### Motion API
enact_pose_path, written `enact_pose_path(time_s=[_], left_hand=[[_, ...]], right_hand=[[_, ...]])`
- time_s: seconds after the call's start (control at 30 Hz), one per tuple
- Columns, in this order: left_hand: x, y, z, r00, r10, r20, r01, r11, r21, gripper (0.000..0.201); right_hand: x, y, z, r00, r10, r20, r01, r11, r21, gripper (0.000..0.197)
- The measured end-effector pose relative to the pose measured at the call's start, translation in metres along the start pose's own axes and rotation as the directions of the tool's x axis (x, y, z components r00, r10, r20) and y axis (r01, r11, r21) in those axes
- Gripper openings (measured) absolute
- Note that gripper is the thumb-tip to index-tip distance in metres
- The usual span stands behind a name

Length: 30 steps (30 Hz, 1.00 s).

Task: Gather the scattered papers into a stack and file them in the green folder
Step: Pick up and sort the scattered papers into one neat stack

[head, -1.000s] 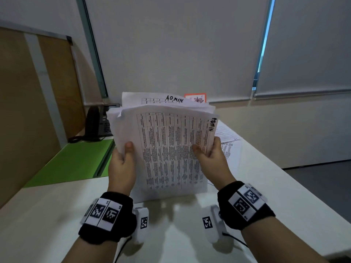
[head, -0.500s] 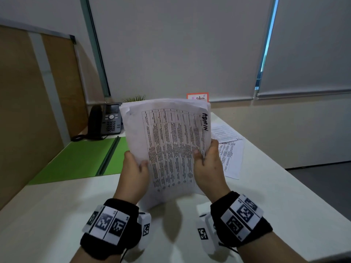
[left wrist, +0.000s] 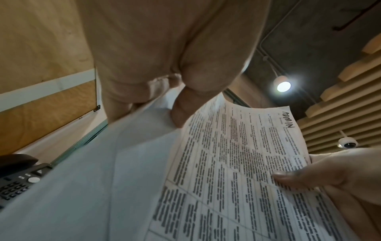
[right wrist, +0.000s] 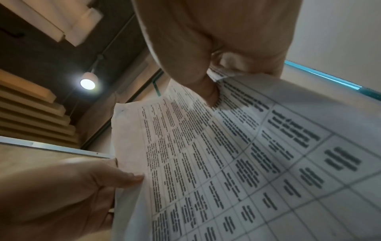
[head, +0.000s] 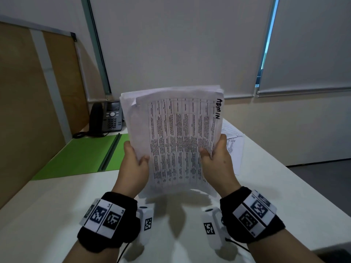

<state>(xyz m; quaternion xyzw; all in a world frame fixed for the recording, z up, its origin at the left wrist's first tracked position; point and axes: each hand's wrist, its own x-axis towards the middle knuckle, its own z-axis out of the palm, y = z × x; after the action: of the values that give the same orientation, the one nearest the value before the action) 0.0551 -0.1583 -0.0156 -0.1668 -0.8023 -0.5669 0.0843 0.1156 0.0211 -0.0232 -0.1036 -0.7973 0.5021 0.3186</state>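
I hold a stack of printed papers upright over the white table, its bottom edge down near the tabletop. The top sheet carries a table of text and "ADMIN" in handwriting. My left hand grips the stack's left edge, thumb in front. My right hand grips its right edge the same way. The green folder lies open and flat at the left, behind my left hand. More printed sheets lie on the table at the right, behind the stack.
A black desk phone stands at the back left beyond the folder, its cord on the table. A wooden partition borders the table's left side. The table's right edge drops to a dark floor.
The uneven sheets have been squared up into a narrower, tidier stack, and both hands have shifted closer together on its edges. The head view has shifted slightly.
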Motion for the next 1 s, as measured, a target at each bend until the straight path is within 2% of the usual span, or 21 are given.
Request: enact_pose_path(time_s=[0.07, 0.2, 0.4, 0.53, 0.73, 0.8, 0.9, 0.93, 0.97, 1.0], left_hand=[[-0.001, -0.003, 0.001, 1.000, -0.016, 0.021, 0.016, 1.000, 0.025, 0.037], [-0.001, -0.011, 0.003, 0.995, -0.055, 0.080, 0.045, 0.992, 0.114, 0.041], [0.029, -0.013, 0.002, 0.989, -0.109, 0.099, 0.090, 0.980, 0.179, 0.041], [0.058, -0.014, 0.004, 0.964, -0.194, 0.182, 0.169, 0.975, 0.141, 0.031], [0.090, -0.025, 0.022, 0.931, -0.322, 0.171, 0.334, 0.942, -0.045, 0.025], [0.098, -0.025, 0.028, 0.903, -0.402, 0.151, 0.422, 0.896, -0.137, 0.029], [0.109, -0.027, 0.033, 0.819, -0.527, 0.227, 0.572, 0.785, -0.240, 0.070], [0.112, -0.030, 0.035, 0.794, -0.546, 0.269, 0.600, 0.776, -0.194, 0.083], [0.112, -0.031, 0.037, 0.772, -0.552, 0.315, 0.606, 0.789, -0.101, 0.086], [0.112, -0.032, 0.038, 0.757, -0.552, 0.349, 0.587, 0.810, 0.008, 0.078]], right_hand=[[-0.003, 0.002, -0.002, 1.000, 0.008, 0.019, -0.008, 1.000, -0.013, 0.031], [-0.004, 0.011, -0.003, 0.988, 0.042, 0.145, -0.030, 0.996, -0.085, 0.035], [0.030, 0.017, -0.006, 0.961, 0.089, 0.264, -0.043, 0.983, -0.176, 0.032], [0.054, 0.028, -0.009, 0.932, 0.195, 0.305, -0.154, 0.976, -0.153, 0.035], [0.089, 0.046, -0.006, 0.872, 0.389, 0.296, -0.410, 0.912, 0.009, 0.049], [0.099, 0.050, -0.006, 0.838, 0.445, 0.316, -0.486, 0.872, 0.061, 0.060], [0.116, 0.056, -0.005, 0.780, 0.524, 0.342, -0.578, 0.812, 0.075, 0.076], [0.122, 0.059, -0.003, 0.765, 0.538, 0.353, -0.596, 0.800, 0.074, 0.077], [0.128, 0.061, -0.002, 0.748, 0.554, 0.364, -0.614, 0.787, 0.064, 0.077], [0.134, 0.064, -0.001, 0.734, 0.567, 0.374, -0.625, 0.779, 0.045, 0.076]])
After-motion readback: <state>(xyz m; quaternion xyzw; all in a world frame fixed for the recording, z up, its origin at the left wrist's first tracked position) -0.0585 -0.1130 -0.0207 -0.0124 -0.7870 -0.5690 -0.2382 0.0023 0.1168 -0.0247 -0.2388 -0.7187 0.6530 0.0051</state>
